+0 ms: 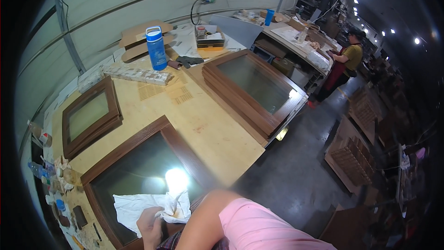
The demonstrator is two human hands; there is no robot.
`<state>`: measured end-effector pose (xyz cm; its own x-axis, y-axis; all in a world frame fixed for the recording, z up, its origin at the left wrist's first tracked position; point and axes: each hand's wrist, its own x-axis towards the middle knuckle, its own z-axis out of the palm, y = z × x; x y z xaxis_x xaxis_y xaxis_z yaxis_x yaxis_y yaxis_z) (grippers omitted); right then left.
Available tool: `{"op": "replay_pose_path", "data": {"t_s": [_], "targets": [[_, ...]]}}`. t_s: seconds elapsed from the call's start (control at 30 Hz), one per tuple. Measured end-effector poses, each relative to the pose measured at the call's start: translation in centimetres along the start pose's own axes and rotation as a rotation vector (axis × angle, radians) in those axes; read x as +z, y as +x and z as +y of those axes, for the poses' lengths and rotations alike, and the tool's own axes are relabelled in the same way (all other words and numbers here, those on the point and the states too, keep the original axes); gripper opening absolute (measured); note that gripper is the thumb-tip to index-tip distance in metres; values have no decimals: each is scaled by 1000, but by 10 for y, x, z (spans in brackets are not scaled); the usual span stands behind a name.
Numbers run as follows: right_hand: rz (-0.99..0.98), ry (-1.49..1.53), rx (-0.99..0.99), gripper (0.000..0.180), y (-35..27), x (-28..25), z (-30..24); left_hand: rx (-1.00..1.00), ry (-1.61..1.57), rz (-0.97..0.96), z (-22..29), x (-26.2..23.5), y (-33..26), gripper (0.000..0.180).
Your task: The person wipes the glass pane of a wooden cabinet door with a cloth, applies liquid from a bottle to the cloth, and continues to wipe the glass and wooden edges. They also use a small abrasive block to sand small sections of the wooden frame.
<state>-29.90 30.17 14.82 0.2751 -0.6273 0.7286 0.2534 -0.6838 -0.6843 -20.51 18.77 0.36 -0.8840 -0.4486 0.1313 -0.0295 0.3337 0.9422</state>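
Note:
My left hand [150, 224] is closed on a crumpled white cloth [134, 208], the fingers bunched in its folds. The cloth lies over the glass of a brown wood-framed panel [164, 132] at the near side of the table. A bright light reflects in that glass beside the cloth. My right arm [208, 217], in a pink sleeve [259, 222], bends at the elbow near the panel's right corner. Its forearm runs down to the lower edge, and my right hand does not show.
Stacked framed glass panels [254, 85] lie at the table's right edge; smaller ones [90, 115] lie left. Behind stand a blue bottle [156, 51], a box [209, 37] and a worn block [138, 75]. Bottles [39, 169] crowd the left edge. A person [344, 62] stands by another bench.

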Motion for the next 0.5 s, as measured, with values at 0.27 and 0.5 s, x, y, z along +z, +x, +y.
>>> {"op": "replay_pose_path", "data": {"t_s": [0.27,0.5], "targets": [[-3,42,12,22,1,6,4,83,82,-55,-9,-6,2,27],[31,65,58,22,-6,12,11,63,-1,-47,-7,6,3,26]]}}
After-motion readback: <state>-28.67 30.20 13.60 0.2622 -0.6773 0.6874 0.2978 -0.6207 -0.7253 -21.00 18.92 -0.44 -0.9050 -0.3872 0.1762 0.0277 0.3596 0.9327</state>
